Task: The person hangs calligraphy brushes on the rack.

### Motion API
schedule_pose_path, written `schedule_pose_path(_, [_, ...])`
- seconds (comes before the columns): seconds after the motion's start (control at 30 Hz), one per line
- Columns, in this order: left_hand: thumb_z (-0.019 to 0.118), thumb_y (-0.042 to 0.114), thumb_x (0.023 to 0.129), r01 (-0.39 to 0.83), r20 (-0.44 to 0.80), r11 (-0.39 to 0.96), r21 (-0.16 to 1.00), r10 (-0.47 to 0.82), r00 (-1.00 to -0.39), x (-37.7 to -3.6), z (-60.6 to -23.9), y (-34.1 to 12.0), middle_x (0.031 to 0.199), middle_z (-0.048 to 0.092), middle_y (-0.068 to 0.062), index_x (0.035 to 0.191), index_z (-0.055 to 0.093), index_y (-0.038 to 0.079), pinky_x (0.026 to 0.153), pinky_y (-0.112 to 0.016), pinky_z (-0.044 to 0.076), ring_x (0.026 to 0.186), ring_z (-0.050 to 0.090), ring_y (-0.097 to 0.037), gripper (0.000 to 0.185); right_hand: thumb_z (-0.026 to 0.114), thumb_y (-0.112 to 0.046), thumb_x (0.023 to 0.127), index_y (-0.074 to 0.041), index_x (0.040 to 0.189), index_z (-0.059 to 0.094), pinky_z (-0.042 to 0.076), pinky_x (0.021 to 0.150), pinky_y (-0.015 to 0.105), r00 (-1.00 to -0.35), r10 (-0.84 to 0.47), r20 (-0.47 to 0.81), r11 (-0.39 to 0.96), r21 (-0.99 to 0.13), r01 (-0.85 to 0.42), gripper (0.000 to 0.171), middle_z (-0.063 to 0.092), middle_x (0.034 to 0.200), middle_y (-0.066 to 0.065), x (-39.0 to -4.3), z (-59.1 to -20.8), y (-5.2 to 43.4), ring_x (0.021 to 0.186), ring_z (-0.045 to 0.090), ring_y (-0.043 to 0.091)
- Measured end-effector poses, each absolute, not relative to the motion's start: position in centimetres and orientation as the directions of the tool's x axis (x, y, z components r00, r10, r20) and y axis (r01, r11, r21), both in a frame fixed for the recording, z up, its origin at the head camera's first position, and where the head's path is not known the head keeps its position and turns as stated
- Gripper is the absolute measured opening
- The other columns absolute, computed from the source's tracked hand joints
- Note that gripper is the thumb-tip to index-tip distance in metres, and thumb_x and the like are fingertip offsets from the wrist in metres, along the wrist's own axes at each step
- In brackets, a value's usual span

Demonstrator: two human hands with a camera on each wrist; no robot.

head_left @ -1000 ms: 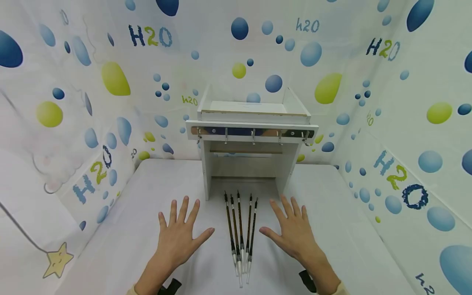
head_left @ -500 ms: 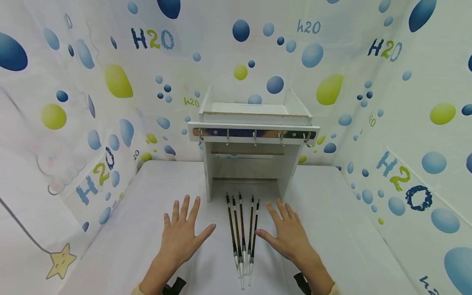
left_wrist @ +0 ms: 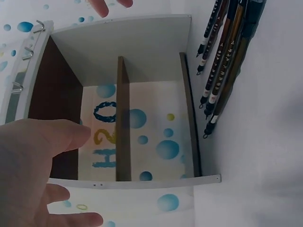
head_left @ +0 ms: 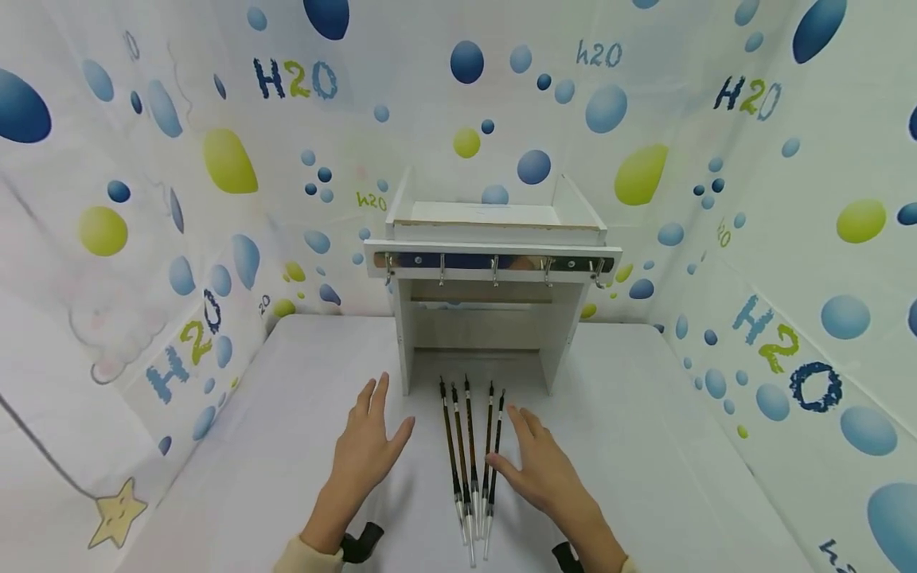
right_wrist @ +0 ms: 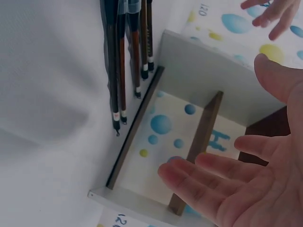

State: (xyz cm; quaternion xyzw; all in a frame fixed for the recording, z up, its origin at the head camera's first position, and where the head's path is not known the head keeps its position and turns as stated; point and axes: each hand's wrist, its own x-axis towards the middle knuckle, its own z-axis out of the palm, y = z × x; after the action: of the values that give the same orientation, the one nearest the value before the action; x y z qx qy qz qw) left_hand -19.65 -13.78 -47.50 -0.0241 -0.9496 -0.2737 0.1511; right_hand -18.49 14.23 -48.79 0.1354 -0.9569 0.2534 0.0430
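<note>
Dark lacquered calligraphy brushes (head_left: 471,458), five of them, lie side by side on the white-covered surface (head_left: 645,446), tips toward the white wooden rack (head_left: 491,278), between the two hands. The fingers (head_left: 517,419) of the right hand (head_left: 536,469) are held straight and spread, gripping nothing; the thumb is now touching or just beside the rightmost brush, though contact cannot be told for certain. A second ago this hand lay flat and well apart from the bundle, so it has been brought inward toward the brushes. The left hand (head_left: 367,446) has likewise been drawn in and turned on edge, fingers straight and together, empty, near the left side of the bundle but apart from it. In the wrist views both palms are seen open above the rack's shelf. The brushes have not been shifted. It is judged that a pick-up from the right of the bundle is being prepared; the row of metal hooks (head_left: 493,270) carries nothing.
</note>
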Motion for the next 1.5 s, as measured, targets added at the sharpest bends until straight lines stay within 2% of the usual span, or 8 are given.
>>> schedule_pose_path(0.27, [0.066,0.027,0.095,0.179,0.382,0.731,0.658,-0.121,-0.916,-22.9,-49.0,-13.1,0.150,0.041,-0.025,0.156,0.028,0.005,0.090,-0.056,0.054,0.127,0.054,-0.043,0.076,0.065,-0.047,0.095,-0.005,0.157,0.027,0.050,0.100,0.057,-0.959,-0.245,0.144,0.799,-0.530,-0.284,0.083,0.048,0.147,0.024,-18.9,-50.3,13.4,0.127,0.055,0.044])
schedule_pose_path(0.47, [0.065,0.025,0.096,0.205,0.416,0.642,0.739,-0.196,-0.888,-25.6,-49.7,-12.8,0.145,0.045,-0.024,0.154,0.031,0.005,0.089,-0.053,0.055,0.121,0.058,-0.042,0.071,0.066,-0.040,0.095,-0.003,0.155,0.031,0.054,0.094,0.054,-0.969,-0.220,0.116,0.782,-0.572,-0.246,0.079,0.051,0.139,0.027,-19.3,-51.4,12.7,0.112,0.063,0.043])
schedule_pose_path(0.63, [0.064,0.022,0.096,0.230,0.432,0.596,0.769,-0.220,-0.874,-27.8,-50.4,-12.7,0.140,0.048,-0.025,0.152,0.035,0.003,0.094,-0.054,0.052,0.120,0.057,-0.043,0.066,0.067,-0.033,0.095,0.002,0.151,0.036,0.058,0.086,0.047,-0.976,-0.195,0.102,0.786,-0.579,-0.217,0.073,0.053,0.132,0.027,-19.5,-52.3,12.1,0.097,0.066,0.032])
schedule_pose_path(0.77, [0.065,0.018,0.096,0.248,0.455,0.572,0.782,-0.253,-0.854,-28.9,-51.5,-12.8,0.132,0.055,-0.026,0.147,0.044,0.002,0.091,-0.053,0.053,0.114,0.059,-0.043,0.058,0.069,-0.024,0.094,0.009,0.144,0.042,0.059,0.079,0.044,-0.977,-0.189,0.100,0.783,-0.585,-0.211,0.066,0.056,0.123,0.028,-19.6,-52.9,11.5,0.090,0.066,0.028])
schedule_pose_path(0.9, [0.065,0.013,0.096,0.276,0.499,0.559,0.782,-0.296,-0.814,-29.8,-52.7,-13.2,0.122,0.061,-0.024,0.140,0.051,0.001,0.086,-0.051,0.056,0.106,0.064,-0.039,0.048,0.072,-0.019,0.091,0.015,0.135,0.050,0.058,0.083,0.049,-0.982,-0.168,0.083,0.784,-0.593,-0.185,0.059,0.059,0.118,0.031,-19.8,-53.5,10.9,0.098,0.067,0.039])
schedule_pose_path(1.17, [0.061,0.008,0.098,0.330,0.561,0.546,0.770,-0.333,-0.758,-32.1,-54.3,-13.2,0.115,0.061,-0.019,0.135,0.055,0.002,0.081,-0.046,0.057,0.098,0.064,-0.031,0.038,0.073,-0.014,0.089,0.019,0.124,0.056,0.057,0.080,0.049,-0.987,-0.154,0.054,0.773,-0.615,-0.155,0.052,0.065,0.105,0.026,-20.9,-54.1,10.6,0.094,0.065,0.037])
schedule_pose_path(1.4, [0.052,0.018,0.105,0.326,0.549,0.538,0.778,-0.328,-0.769,-33.7,-56.0,-12.1,0.114,0.055,-0.016,0.138,0.049,0.006,0.078,-0.040,0.051,0.096,0.056,-0.024,0.036,0.070,-0.009,0.089,0.009,0.097,0.065,0.054,0.066,0.044,-0.978,-0.202,0.042,0.768,-0.613,-0.185,0.021,0.066,0.087,0.017,-21.3,-55.3,10.8,0.081,0.064,0.030])
schedule_pose_path(1.5, [0.048,0.021,0.107,0.298,0.518,0.534,0.791,-0.326,-0.791,-33.6,-57.1,-11.7,0.117,0.051,-0.015,0.143,0.044,0.008,0.080,-0.038,0.048,0.099,0.052,-0.023,0.038,0.069,-0.009,0.090,0.007,0.095,0.065,0.054,0.064,0.041,-0.976,-0.216,0.027,0.765,-0.616,-0.186,0.017,0.065,0.084,0.014,-21.2,-55.9,10.9,0.079,0.063,0.028])
